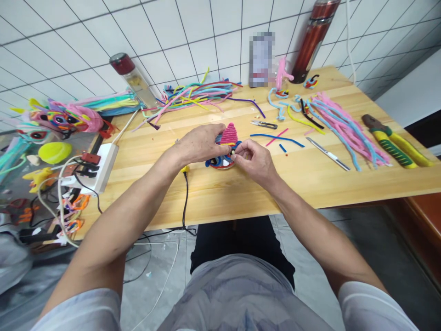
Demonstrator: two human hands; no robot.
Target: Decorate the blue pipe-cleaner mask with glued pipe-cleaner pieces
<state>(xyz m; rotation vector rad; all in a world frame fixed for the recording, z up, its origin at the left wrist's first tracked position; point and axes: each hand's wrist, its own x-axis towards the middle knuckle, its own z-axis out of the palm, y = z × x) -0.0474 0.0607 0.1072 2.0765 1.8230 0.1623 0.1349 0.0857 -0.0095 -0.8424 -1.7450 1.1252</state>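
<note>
A pipe-cleaner figure point(229, 135) lies on the table in front of me. It has a pink ribbed top, blue parts, and an eye with white teeth-like pieces near its lower edge. My left hand point(202, 143) grips it from the left, its fingers bent over the upper side and the thumb along the middle. From the right, my right hand point(257, 162) pinches at the figure's middle, close to the left thumb. Whatever sits between the right fingertips is too small to make out. Both hands cover much of the figure.
Thread snips point(264, 124), a craft knife point(327, 154) and yellow-green pliers point(392, 140) lie to the right. Pink and blue pipe cleaners point(347, 126) are near them. Behind are more pipe cleaners point(196, 94), a glass bottle point(138, 82) and a red thermos point(313, 41). A power strip point(103, 168) stands left.
</note>
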